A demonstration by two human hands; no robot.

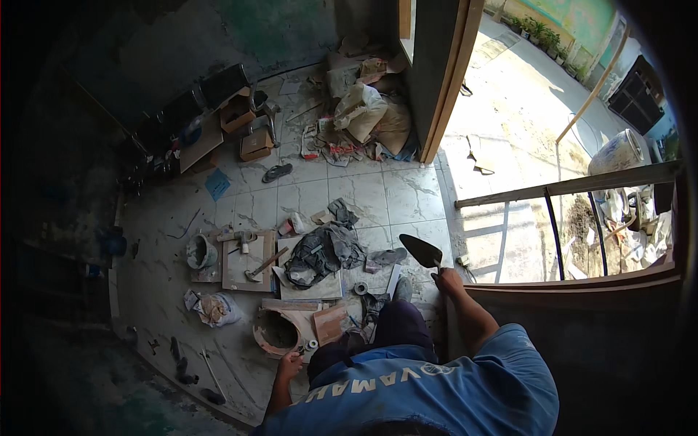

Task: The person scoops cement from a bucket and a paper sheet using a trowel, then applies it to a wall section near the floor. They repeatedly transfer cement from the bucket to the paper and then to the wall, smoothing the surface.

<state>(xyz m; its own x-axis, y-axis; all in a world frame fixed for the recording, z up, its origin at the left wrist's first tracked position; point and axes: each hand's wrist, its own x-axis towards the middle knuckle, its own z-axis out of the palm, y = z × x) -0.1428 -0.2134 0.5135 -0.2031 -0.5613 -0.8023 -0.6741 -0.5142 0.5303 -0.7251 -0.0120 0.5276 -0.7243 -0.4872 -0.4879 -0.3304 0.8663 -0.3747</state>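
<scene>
On the floor [407,196], a hammer [263,264] lies on a tile [247,280] just right of a bucket [200,252], crumpled cloth [323,251] rests further right, sacks [367,112] pile up behind beside the doorframe [451,80], and the right hand [445,280] holds a trowel [422,251] near what may be a window rail [567,187].

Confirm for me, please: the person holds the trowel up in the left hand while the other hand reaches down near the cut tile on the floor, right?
Not quite. The head view shows the trowel in the right hand; it is the left hand that reaches down near the cut tile on the floor.
</scene>
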